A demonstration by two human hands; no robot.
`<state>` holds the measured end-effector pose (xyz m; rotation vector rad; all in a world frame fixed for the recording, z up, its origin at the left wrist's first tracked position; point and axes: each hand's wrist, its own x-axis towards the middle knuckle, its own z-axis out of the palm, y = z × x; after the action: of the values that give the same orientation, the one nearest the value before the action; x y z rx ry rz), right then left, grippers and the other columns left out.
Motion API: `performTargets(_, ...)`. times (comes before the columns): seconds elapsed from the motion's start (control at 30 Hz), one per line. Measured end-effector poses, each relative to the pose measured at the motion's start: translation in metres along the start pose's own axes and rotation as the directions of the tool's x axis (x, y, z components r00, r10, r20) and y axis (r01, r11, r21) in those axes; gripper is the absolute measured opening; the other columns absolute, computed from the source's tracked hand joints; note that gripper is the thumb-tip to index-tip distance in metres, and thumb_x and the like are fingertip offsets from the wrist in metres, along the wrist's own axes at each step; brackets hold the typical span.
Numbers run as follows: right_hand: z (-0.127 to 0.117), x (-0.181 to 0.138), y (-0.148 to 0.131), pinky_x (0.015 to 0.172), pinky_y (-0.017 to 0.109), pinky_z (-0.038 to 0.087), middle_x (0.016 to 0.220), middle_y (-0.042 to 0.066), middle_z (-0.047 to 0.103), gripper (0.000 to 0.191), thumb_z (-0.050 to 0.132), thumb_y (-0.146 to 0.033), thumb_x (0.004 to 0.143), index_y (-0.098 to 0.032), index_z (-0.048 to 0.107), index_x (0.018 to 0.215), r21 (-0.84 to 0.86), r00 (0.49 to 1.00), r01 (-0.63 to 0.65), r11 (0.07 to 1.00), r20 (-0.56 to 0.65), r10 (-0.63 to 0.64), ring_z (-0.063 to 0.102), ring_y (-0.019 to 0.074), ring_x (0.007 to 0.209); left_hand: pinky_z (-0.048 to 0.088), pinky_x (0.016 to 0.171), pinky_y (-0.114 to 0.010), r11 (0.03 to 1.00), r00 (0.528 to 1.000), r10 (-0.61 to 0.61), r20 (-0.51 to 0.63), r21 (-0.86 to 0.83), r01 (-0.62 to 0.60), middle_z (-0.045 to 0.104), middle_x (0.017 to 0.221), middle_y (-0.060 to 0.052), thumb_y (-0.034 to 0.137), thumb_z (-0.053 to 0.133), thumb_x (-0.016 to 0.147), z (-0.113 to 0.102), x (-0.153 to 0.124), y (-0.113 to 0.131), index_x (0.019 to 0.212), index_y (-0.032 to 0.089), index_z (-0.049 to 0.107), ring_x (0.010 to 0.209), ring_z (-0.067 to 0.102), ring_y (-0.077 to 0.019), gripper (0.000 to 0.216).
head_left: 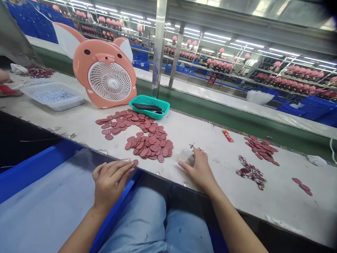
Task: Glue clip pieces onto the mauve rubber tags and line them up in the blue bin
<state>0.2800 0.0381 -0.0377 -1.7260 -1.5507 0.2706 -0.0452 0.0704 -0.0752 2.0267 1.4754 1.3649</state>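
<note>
My left hand [112,179] is at the bench's front edge, its fingers closed on a dark red oval disc [134,163]. Behind that hand, a heap of similar red discs [150,146] spreads across the bench. My right hand [200,170] hovers low over the bench, thumb and fingers apart. By its fingertips are a small translucent item [185,154] and a tiny dark metallic piece [192,145]; whether the fingers touch them I cannot tell. Right of this hand lie a pile of small shiny red-and-white pieces [252,174] and another group of red discs [262,149].
A pink animal-shaped fan [105,45] stands beside a green basket [167,109] with dark items inside. Left are a white tray [79,100] of small pieces and another person's hand [4,76]. A blue bin [34,174] sits below the bench edge. A red packet [228,136] lies to the right.
</note>
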Motion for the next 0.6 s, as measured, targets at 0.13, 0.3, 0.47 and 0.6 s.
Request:
performTargets(0.13,0.01,0.0,-0.02,0.094,0.053,0.05,0.109,0.014,0.069,0.03,0.063,-0.043,0.088,-0.02,0.059,0.106,0.201,0.998,0.018,0.979,-0.059,-0.006,0.063,0.0298,0.101,0.045,0.097,-0.047,0.949,0.971,-0.218,0.098,-0.21,0.234,0.081,0.095,-0.006,0.045,0.062,0.093,-0.003,-0.018,0.035,0.098,0.027,0.081,0.094,0.071,-0.0279,0.026)
performTargets(0.3,0.008,-0.051,-0.062,0.06,0.03,0.056,0.084,0.002,0.067,0.019,0.062,-0.037,0.091,-0.025,0.049,0.095,0.489,0.981,0.118,0.864,0.078,-0.178,0.064,0.0161,0.065,0.051,0.065,-0.024,0.367,0.635,-0.459,0.622,-0.518,0.773,0.075,0.082,-0.001,0.054,0.071,0.085,-0.004,-0.059,0.086,0.111,0.026,0.074,0.072,0.067,-0.0139,0.038)
performTargets(0.47,0.008,-0.089,-0.089,0.062,0.027,0.062,0.085,0.002,0.071,0.018,0.071,-0.015,0.087,-0.027,0.058,0.093,0.722,0.837,0.059,0.69,0.341,-0.429,0.071,0.017,0.073,0.045,0.06,-0.02,-0.219,0.329,-0.257,0.909,-0.387,0.896,0.07,0.082,-0.002,0.05,0.091,0.064,-0.011,-0.088,0.104,0.086,0.02,0.076,0.073,0.062,-0.0111,0.04)
performTargets(0.6,0.013,-0.094,-0.097,0.049,0.024,0.059,0.073,0.0,0.067,0.015,0.071,-0.019,0.089,-0.028,0.06,0.092,0.788,0.752,-0.127,0.602,0.473,-0.46,0.066,0.0158,0.06,0.046,0.054,-0.022,-0.281,0.333,-0.173,0.927,-0.37,0.886,0.073,0.082,-0.006,0.053,0.094,0.055,-0.019,-0.106,0.1,0.082,0.017,0.076,0.074,0.065,-0.0149,0.049)
